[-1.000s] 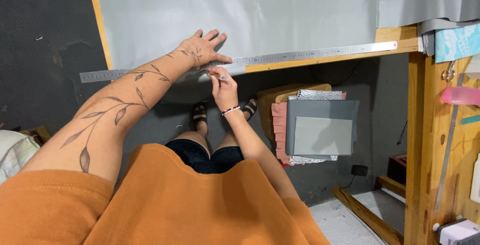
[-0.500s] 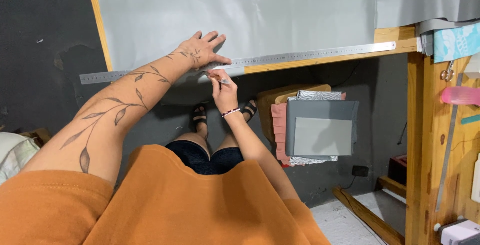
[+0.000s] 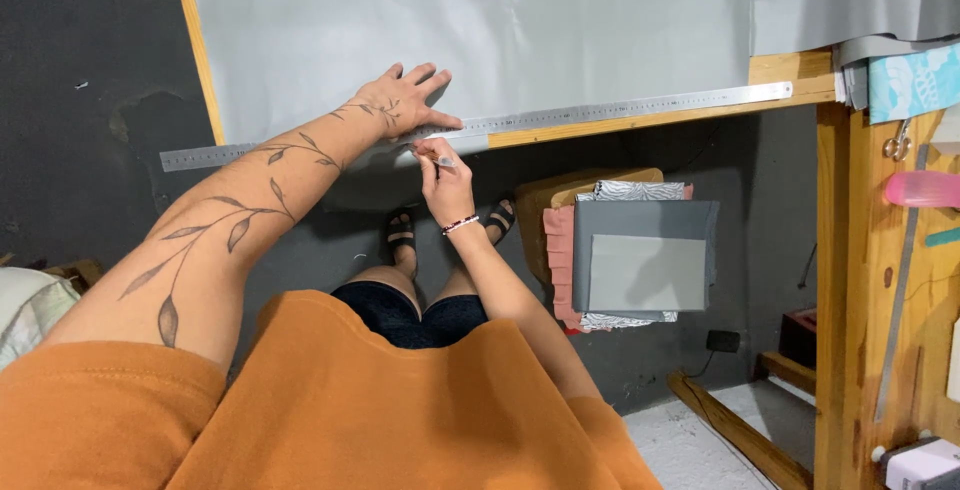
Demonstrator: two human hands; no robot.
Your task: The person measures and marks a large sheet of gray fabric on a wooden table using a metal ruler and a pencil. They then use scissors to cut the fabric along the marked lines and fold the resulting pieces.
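A long steel ruler (image 3: 640,107) lies along the near edge of a wooden table, over a large grey sheet (image 3: 480,30). My left hand (image 3: 405,100) is spread flat on the sheet and presses on the ruler. Just below the ruler's edge my right hand (image 3: 440,170) pinches a small thin tool (image 3: 440,158), its tip against the ruler by my left thumb; what kind of tool it is I cannot tell.
A stack of folded grey, pink and patterned fabric (image 3: 640,255) lies on a low wooden stool (image 3: 560,190) under the table. To the right stands a wooden bench (image 3: 850,280) with scissors (image 3: 897,140), a pink object (image 3: 920,188) and another ruler (image 3: 900,310).
My right hand has shifted very slightly along the ruler's edge. My left hand stays pressed in the same place.
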